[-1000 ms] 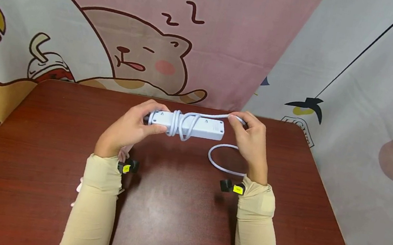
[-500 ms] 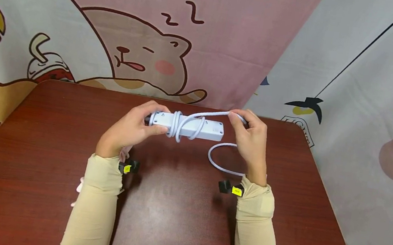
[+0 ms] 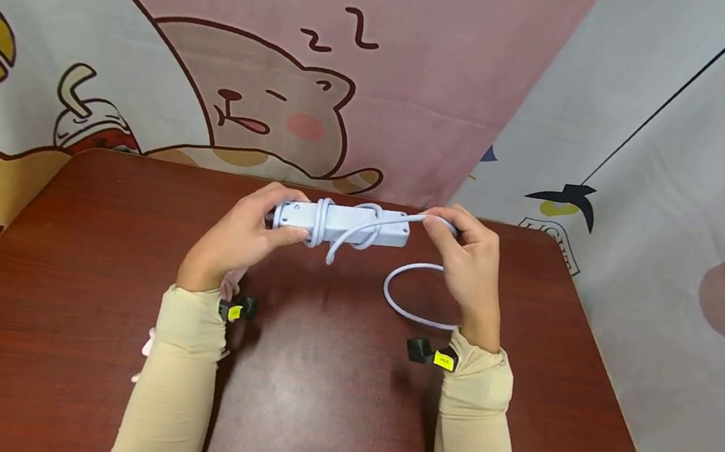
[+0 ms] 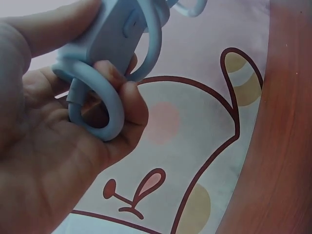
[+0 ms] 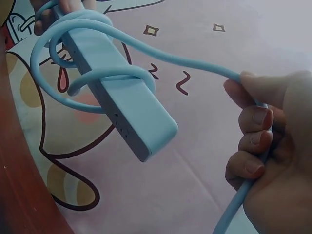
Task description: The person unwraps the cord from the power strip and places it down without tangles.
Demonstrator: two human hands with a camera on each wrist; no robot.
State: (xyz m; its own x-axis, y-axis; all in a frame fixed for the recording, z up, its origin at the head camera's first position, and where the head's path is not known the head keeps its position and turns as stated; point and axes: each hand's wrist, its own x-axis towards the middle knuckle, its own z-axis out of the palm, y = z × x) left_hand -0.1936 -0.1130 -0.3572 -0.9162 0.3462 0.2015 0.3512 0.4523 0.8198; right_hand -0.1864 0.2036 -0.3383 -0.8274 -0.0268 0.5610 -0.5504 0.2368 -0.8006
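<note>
Two sleeved forearms reach out over the dark red table (image 3: 45, 337), whose near half is bare wood. Farther out, a slack loop of the pale blue cord (image 3: 394, 300) lies by the right hand (image 3: 470, 271), which pinches it. Beyond, the left hand (image 3: 233, 239) grips the power strip (image 3: 342, 223) by its left end, held above the table's far edge, cord coiled round it.

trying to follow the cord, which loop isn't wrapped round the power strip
The loose loop lying on the table below the right hand; the others circle the power strip.
</note>
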